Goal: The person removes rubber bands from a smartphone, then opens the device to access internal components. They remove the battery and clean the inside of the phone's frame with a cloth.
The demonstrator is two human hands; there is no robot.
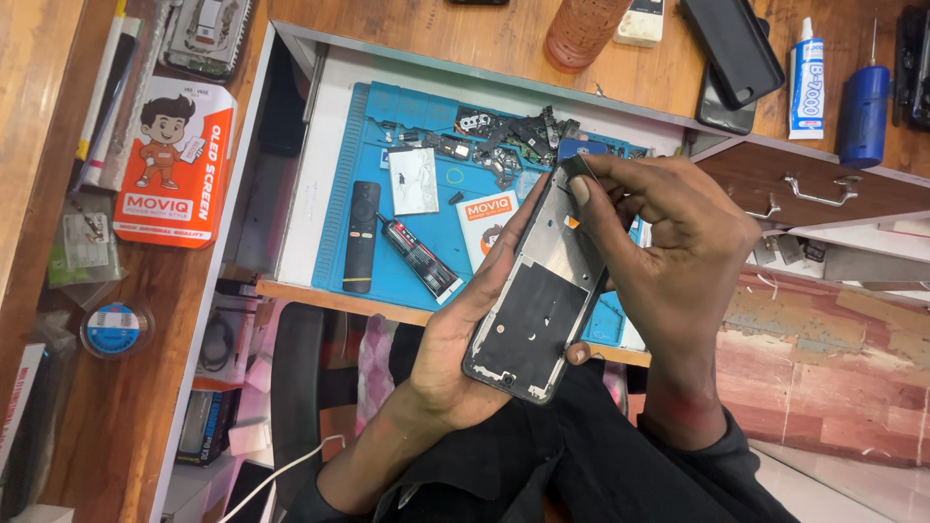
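while the right hand (668, 252) hides the phone frame's (538, 310) top edge.

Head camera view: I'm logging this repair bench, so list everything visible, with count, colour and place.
Bare metal phone frame: one, silver and black, held in both hands.
Silicone work mat: one, blue, in the open white drawer.
Slim remote control: one, black, on mat.
Glue tube: one, black, on mat.
Loose phone parts: several, dark, mat's far edge.
Screen box: one, orange and white, wooden bench.
Adhesive tube: one, white, bench.
Screwdriver: one, blue.
Left hand: cradles frame.
Right hand: pinches frame's top.
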